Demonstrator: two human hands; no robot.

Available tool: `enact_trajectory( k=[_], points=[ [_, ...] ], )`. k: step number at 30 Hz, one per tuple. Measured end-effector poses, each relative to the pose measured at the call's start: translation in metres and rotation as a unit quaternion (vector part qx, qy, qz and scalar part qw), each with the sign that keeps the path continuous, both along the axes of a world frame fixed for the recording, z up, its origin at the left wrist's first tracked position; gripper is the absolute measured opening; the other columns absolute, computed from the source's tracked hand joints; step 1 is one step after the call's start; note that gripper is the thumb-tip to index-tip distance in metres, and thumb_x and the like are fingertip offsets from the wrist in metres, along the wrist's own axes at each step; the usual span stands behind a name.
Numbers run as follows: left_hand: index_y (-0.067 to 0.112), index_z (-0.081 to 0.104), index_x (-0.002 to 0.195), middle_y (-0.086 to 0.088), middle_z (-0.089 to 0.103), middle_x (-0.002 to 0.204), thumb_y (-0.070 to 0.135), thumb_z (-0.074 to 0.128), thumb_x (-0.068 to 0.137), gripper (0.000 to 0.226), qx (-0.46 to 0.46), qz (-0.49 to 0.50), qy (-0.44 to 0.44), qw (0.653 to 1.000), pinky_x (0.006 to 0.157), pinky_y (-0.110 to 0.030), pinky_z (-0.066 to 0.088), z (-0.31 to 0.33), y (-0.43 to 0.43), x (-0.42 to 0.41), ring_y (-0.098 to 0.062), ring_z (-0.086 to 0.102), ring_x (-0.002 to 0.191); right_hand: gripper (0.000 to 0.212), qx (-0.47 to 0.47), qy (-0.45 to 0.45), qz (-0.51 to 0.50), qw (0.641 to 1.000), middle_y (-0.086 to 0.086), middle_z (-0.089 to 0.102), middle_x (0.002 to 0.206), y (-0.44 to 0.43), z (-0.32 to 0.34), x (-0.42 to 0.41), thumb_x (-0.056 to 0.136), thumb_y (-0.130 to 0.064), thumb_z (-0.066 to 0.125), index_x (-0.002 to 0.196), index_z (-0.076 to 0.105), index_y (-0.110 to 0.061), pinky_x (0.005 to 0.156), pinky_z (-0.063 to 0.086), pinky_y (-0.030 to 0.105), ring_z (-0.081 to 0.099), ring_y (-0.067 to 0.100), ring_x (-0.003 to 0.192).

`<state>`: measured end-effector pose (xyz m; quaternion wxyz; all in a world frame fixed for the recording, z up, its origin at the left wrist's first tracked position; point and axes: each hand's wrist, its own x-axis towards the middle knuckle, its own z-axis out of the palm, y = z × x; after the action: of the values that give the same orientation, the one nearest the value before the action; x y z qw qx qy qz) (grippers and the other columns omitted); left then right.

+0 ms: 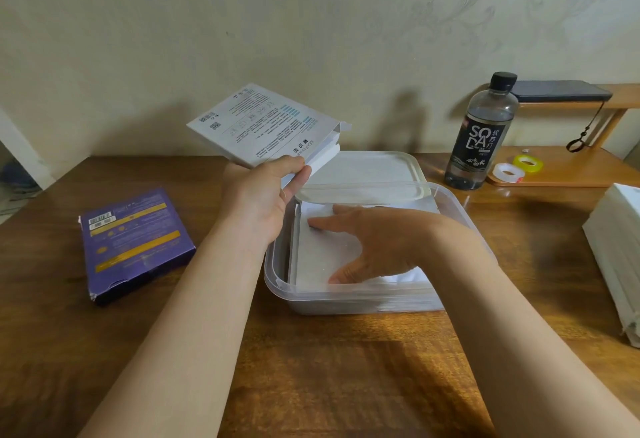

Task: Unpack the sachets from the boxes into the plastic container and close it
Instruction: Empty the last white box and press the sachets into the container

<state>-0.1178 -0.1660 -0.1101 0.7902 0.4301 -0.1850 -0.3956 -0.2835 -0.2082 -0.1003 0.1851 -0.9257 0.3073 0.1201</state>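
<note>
White sachets [322, 250] lie in the clear plastic container [460, 216] at frame centre, under the right hand [367, 243], fingers flat on them. The left hand [259, 195] grips an open white box [266, 126] above, upper left; a purple box [135, 243] lies at left

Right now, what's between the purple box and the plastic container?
In the head view, only bare table lies between purple box and plastic container, with the left forearm crossing above it.

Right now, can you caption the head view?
Left hand holds white cardboard box; right hand touches white sachets in clear plastic container.
</note>
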Motion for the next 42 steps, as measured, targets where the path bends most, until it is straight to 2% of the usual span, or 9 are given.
enact_trajectory(
  k=[6,12,16,21,29,34,37,40,42],
  points=[
    [0.016,0.062,0.11,-0.005,0.07,0.118,-0.02,0.067,0.082,0.046,-0.001,-0.003,-0.007,1.0,0.07,-0.029,0.061,0.0,0.0,-0.003,-0.021,0.069,0.107,0.092,-0.001,0.013,0.001,1.0,-0.013,-0.001,0.167,-0.003,-0.01,0.004,0.082,-0.068,0.064,0.154,0.008,-0.053,0.122,0.011,0.044,0.004,0.018,0.154],
    [0.014,0.062,0.115,-0.006,0.071,0.119,-0.02,0.068,0.081,0.049,-0.001,-0.004,-0.023,1.0,0.071,-0.03,0.061,0.0,0.0,-0.003,-0.022,0.069,0.107,0.092,0.001,0.024,0.008,1.0,-0.014,-0.009,0.167,-0.002,-0.013,0.005,0.082,-0.072,0.059,0.153,0.003,-0.055,0.122,0.006,0.048,-0.007,0.019,0.154],
    [0.015,0.062,0.113,-0.006,0.071,0.12,-0.02,0.068,0.081,0.048,0.001,-0.008,-0.032,0.999,0.072,-0.03,0.061,-0.001,0.001,-0.004,-0.022,0.07,0.107,0.091,0.0,0.024,0.011,1.0,-0.014,-0.01,0.166,-0.003,-0.012,0.003,0.082,-0.073,0.056,0.153,0.002,-0.055,0.122,0.007,0.051,-0.008,0.02,0.154],
    [0.012,0.06,0.123,-0.005,0.07,0.121,-0.02,0.068,0.08,0.054,-0.002,-0.004,-0.024,1.0,0.07,-0.029,0.061,-0.001,-0.001,-0.002,-0.022,0.07,0.108,0.09,0.013,0.012,0.011,1.0,-0.015,-0.01,0.166,-0.001,-0.01,-0.002,0.082,-0.073,0.056,0.153,0.003,-0.056,0.123,0.005,0.049,-0.008,0.016,0.154],
    [0.011,0.061,0.12,-0.007,0.07,0.121,-0.02,0.068,0.081,0.051,0.002,-0.013,-0.019,1.0,0.07,-0.028,0.061,-0.002,-0.002,-0.002,-0.024,0.07,0.109,0.072,-0.022,-0.102,-0.046,0.993,-0.016,0.03,0.161,-0.011,-0.001,-0.013,0.091,-0.063,0.054,0.154,0.024,-0.045,0.117,0.024,0.032,0.031,0.013,0.147],
    [0.012,0.065,0.116,-0.005,0.073,0.116,-0.021,0.069,0.079,0.049,0.003,-0.01,-0.026,1.0,0.069,-0.029,0.06,-0.002,-0.003,-0.003,-0.022,0.071,0.106,0.072,-0.026,-0.069,0.045,0.996,-0.012,0.006,0.167,-0.008,-0.023,-0.003,0.094,-0.065,0.045,0.156,0.014,-0.046,0.124,0.004,0.037,0.002,0.012,0.154],
    [0.009,0.065,0.119,-0.006,0.073,0.116,-0.02,0.071,0.077,0.051,0.009,-0.003,-0.024,1.0,0.07,-0.03,0.061,-0.002,-0.003,-0.002,-0.022,0.072,0.104,0.07,-0.054,-0.031,0.073,0.995,-0.007,-0.003,0.168,-0.01,-0.027,-0.002,0.097,-0.066,0.035,0.157,0.006,-0.045,0.124,-0.003,0.038,-0.006,0.016,0.154],
    [0.009,0.065,0.117,-0.004,0.073,0.113,-0.019,0.071,0.078,0.049,0.015,-0.012,-0.008,1.0,0.07,-0.029,0.061,0.0,-0.002,-0.004,-0.02,0.071,0.102,0.071,-0.065,-0.035,0.077,0.994,-0.005,-0.002,0.168,-0.009,-0.029,-0.001,0.097,-0.066,0.035,0.157,0.006,-0.044,0.125,-0.003,0.04,-0.005,0.017,0.154],
    [0.013,0.066,0.11,-0.002,0.074,0.108,-0.019,0.07,0.079,0.045,0.018,-0.028,0.008,0.999,0.069,-0.028,0.06,0.003,0.0,-0.007,-0.018,0.071,0.1,0.07,-0.051,-0.096,0.037,0.993,-0.005,0.015,0.167,-0.007,-0.029,-0.003,0.097,-0.061,0.045,0.157,0.016,-0.04,0.125,0.005,0.039,0.007,0.013,0.154]
  ],
)
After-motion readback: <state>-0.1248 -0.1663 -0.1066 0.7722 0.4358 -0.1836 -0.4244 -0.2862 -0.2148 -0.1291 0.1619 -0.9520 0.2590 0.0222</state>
